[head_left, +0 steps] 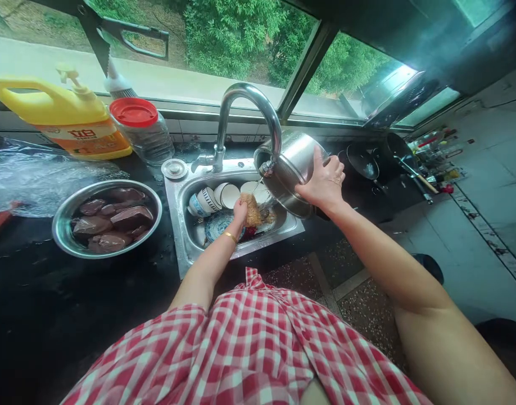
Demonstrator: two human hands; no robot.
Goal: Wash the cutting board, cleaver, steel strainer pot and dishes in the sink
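1. The metal pot (300, 153) is tilted over the right end of the sink (179, 239), its mouth turned left beneath the tap (225, 115). Steadying it at this angle should let water drain into the sink rather than onto the worktop (127, 304).
2. The right hand's (325, 181) grip is spread on the pot's outer side near the rim; a wet metal wall probably slips easily, so firm, even pressure suits it. Whether the pot also rests on the sink edge, I cannot tell.
3. The left hand's (240, 214) grip is clenched around a brown scrubber (252, 211), just left of the pot's mouth. Wetting it well under the tap would likely help it rub smoothly.
4. Bowls (207, 199) and a blue patterned plate (218, 226) crowd the sink's left part, so best hold the pot clear of them; a knock could chip one.
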